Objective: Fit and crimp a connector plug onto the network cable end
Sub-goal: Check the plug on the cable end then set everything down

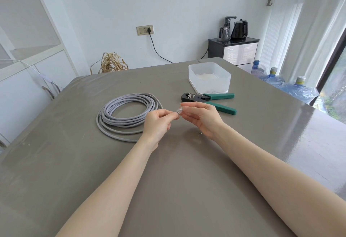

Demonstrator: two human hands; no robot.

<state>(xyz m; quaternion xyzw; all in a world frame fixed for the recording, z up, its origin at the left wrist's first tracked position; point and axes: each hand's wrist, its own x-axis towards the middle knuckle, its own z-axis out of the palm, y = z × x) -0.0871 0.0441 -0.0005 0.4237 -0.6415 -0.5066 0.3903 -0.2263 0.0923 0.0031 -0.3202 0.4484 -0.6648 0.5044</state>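
Two things are being pinched above the grey desk (74,161): cable end by left hand (156,124), plug (179,109) by right hand (203,117), white walls (112,2) behind.

No text, label, brand or number here is legible.

Plug (179,109): small, clear plastic, held above the table between the fingertips of both hands, just in front of the crimper. Whether the wires sit inside it cannot be told.

Cable (129,116): grey, wound in a loose flat coil of several turns on the table, left of the plug; its end hidden at the fingers.

Crimper (207,100): black head, green handles spread apart, lying flat on the table, head pointing left.
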